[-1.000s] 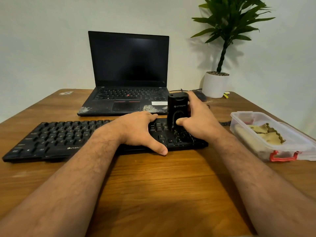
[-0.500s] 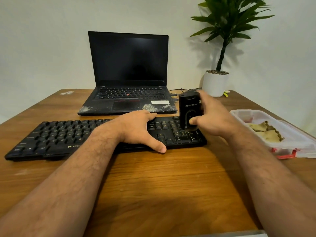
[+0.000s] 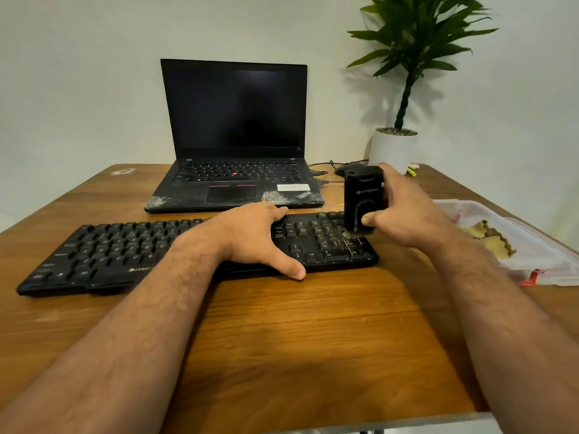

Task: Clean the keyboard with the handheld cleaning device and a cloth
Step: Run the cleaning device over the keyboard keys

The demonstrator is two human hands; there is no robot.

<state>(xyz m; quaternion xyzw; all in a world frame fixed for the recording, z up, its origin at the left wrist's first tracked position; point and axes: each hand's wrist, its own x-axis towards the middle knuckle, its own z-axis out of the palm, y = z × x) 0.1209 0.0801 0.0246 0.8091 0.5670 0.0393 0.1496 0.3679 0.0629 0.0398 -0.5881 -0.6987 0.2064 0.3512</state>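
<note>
We grip the cleaning device [image 3: 362, 198] in our right hand [image 3: 404, 214], upright on the keyboard [image 3: 125, 245]; left hand [image 3: 253, 236] rests flat beside it; wooden table [image 3: 313, 339] beneath

Glossy black plastic cleaner [image 3: 363, 198], matt plastic kbd [image 3: 125, 249], smooth grained wood table [image 3: 282, 324].

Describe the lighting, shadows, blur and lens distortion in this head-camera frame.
Head view: soft, dim indoor light; the plant casts a faint shadow on the wall, and the forearms darken the table beneath them. Wide-angle lens bows the table edges. The plastic container at right is smeared; the cleaning device in the right hand and the keyboard under the left hand stay fairly sharp.
</note>
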